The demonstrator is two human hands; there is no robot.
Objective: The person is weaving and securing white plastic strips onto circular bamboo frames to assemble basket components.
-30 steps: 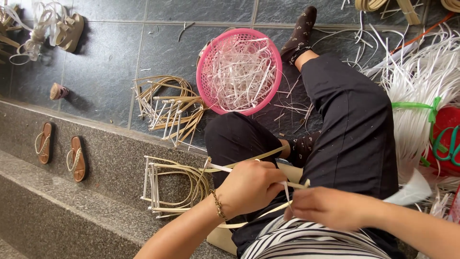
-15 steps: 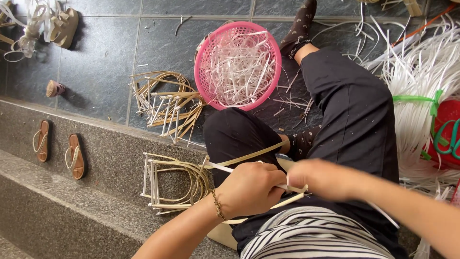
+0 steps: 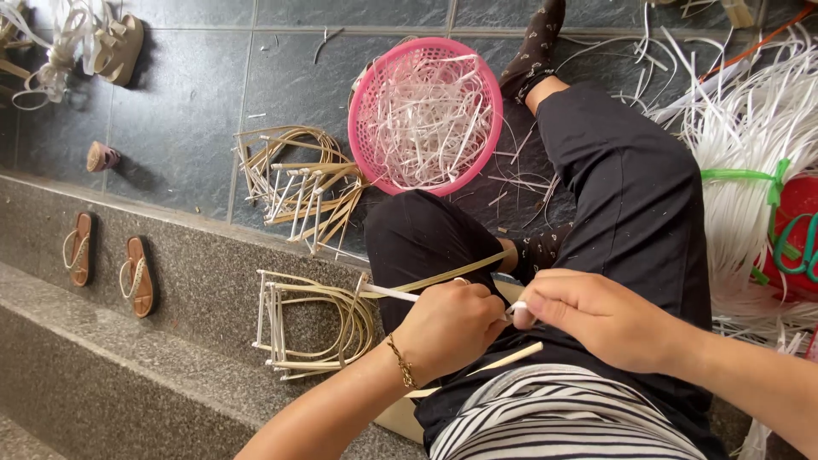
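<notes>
1. Head view, hands: my left hand [image 3: 452, 328] is closed in a loose fist around pale cane strips [image 3: 443, 277], with a gold bracelet [image 3: 400, 365] at the wrist. One tan strip sticks out up and to the right over my knee, a white one points left, and another comes out below the fist across my striped shirt [image 3: 562, 417].
2. My right hand [image 3: 596, 315] sits just beside the left, knuckles nearly touching it. Its fingertips are pressed together, pinching the white end of a strip between the two hands.
3. The strips lie over my lap, on my black trousers [image 3: 630, 196]. My legs are folded, and one dark patterned sock [image 3: 537, 43] points away from me.
4. On the tiles beyond my knees stands a pink basket [image 3: 486, 94] full of thin white offcuts.
5. Left of the basket lies a loose heap of bent cane frames [image 3: 298, 183] with white wrapped ends. A second bundle of frames [image 3: 311, 328] rests on the stone step [image 3: 170, 281], just left of my left hand.
6. A pair of brown sandals [image 3: 111, 264] lies on the same step, well apart from me to the left.
7. On my right, a thick sheaf of white strips [image 3: 750, 136] is tied with a green band [image 3: 741, 175]. A red thing [image 3: 797, 221] beside it is cut off by the edge, so I cannot tell what it is.
</notes>
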